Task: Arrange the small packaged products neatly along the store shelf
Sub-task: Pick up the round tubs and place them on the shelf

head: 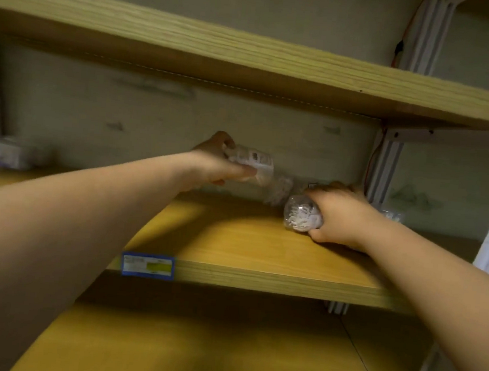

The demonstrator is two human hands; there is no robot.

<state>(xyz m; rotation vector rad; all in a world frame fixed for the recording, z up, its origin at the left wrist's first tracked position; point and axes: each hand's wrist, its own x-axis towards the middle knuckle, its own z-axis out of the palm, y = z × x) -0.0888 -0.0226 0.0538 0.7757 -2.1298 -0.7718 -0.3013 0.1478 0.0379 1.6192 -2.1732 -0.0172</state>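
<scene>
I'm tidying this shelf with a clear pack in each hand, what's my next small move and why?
Probably set the left hand's pack down by the back wall: it is lifted off the shelf, while the right hand's pack already sits on the board.

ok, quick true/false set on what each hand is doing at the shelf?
1. The left hand holds a clear pack above the shelf. True.
2. The right hand is empty. False: it grips a clear pack of small white pieces.
3. The price tag sits on the shelf's front edge. True.
4. The right hand's pack is lifted to the upper shelf. False: it is low, at the shelf board.
</scene>
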